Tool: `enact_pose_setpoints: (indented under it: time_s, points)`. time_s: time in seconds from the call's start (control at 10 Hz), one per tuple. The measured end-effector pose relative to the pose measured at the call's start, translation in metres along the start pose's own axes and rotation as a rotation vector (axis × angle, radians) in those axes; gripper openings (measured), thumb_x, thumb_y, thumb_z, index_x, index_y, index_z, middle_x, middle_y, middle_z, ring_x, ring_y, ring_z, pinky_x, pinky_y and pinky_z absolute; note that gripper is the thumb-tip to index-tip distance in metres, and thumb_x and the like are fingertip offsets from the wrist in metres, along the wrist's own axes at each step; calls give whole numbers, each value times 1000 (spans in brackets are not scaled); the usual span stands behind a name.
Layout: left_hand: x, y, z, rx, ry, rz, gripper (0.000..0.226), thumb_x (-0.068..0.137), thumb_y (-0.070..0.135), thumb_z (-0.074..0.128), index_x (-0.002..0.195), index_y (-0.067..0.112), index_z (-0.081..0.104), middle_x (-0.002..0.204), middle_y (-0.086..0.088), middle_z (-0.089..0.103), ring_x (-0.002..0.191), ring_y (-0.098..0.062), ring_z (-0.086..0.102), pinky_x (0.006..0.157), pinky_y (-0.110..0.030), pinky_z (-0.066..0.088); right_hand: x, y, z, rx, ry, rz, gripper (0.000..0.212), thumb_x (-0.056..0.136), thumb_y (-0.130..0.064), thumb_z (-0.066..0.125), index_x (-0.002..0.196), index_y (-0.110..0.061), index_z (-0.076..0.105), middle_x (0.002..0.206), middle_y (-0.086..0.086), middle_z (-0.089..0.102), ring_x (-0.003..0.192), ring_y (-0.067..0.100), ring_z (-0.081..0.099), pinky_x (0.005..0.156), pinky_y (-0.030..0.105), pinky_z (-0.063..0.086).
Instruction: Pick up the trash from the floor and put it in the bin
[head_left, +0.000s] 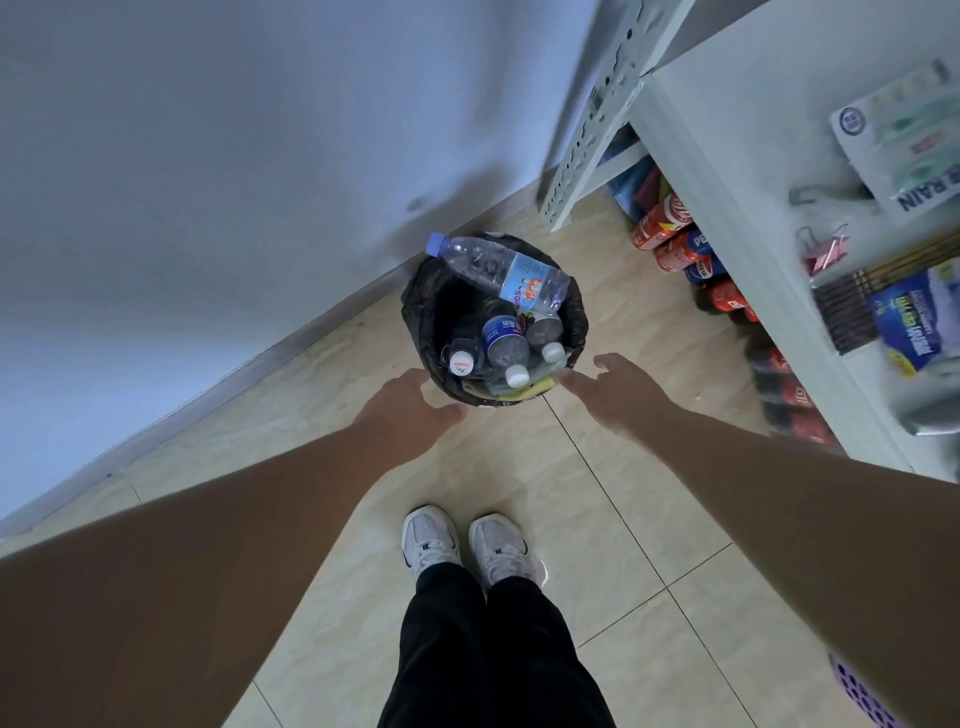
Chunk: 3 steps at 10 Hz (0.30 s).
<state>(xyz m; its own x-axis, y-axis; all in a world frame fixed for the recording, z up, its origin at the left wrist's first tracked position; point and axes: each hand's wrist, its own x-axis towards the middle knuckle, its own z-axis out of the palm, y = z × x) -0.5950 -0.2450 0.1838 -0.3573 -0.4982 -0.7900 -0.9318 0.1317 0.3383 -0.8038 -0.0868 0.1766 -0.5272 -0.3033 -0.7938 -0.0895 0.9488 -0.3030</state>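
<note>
A round bin lined with a black bag stands on the tiled floor against the wall. Inside it are several plastic bottles standing cap-up and something yellow at the near rim. A clear bottle with a blue cap and blue label lies across the bin's far rim. My left hand hovers by the near left rim, fingers apart and holding nothing. My right hand hovers by the near right rim, fingers spread and pointing at the bin, also holding nothing.
A white shelf unit stands on the right, with red and blue soda bottles on the floor under it and packets on top. A purple perforated basket shows at the bottom right. My white shoes stand on beige tiles.
</note>
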Motion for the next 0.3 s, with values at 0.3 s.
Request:
enact_pose_setpoints:
  time_s: [0.3]
  points:
    - [-59,28,-52,171,-25,88,82,88,57,64,154,20,31,156,-7,41,137,-27,45,100,-34,38,-64,-17,-49,-192,-4,-94,88,82,-64,59,153,-20,29,148,9,49,127,26,51,82,31,36]
